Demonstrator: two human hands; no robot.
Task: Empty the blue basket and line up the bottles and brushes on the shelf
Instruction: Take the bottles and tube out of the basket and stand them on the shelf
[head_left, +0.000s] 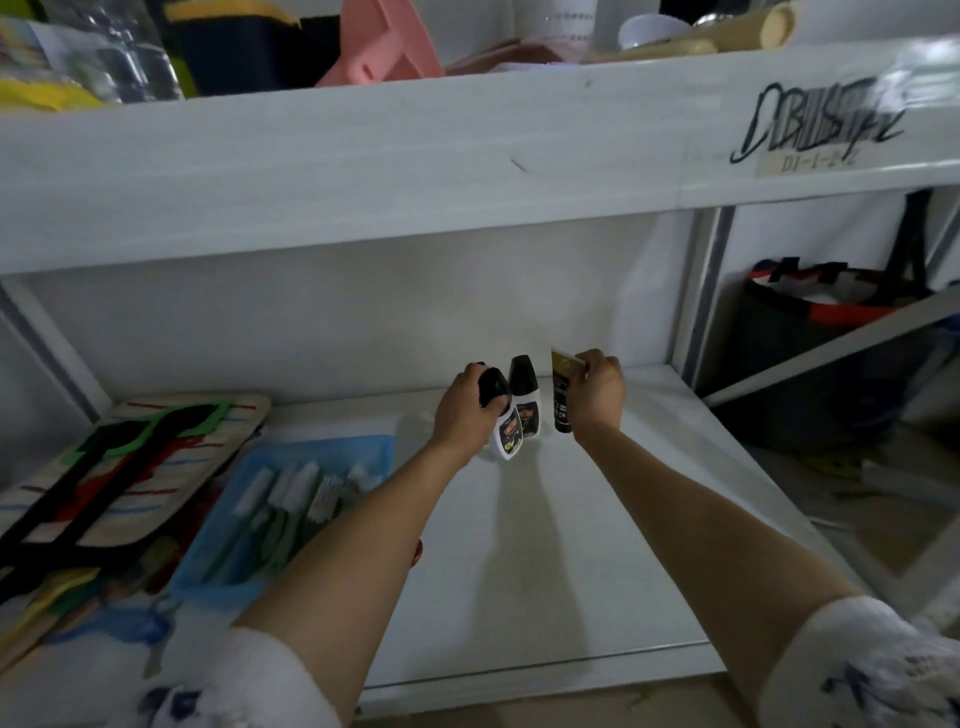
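Head view: left hand curled round the black cap of a white bottle, tilted, on the white shelf. A second bottle stands just beside it. Right hand pinches the top of a dark tube, upright. Blue basket at left holds brushes.

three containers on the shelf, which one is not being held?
The middle bottle: it stands free. The left hand grips the black-capped bottle beside it; the right hand holds the dark tube.
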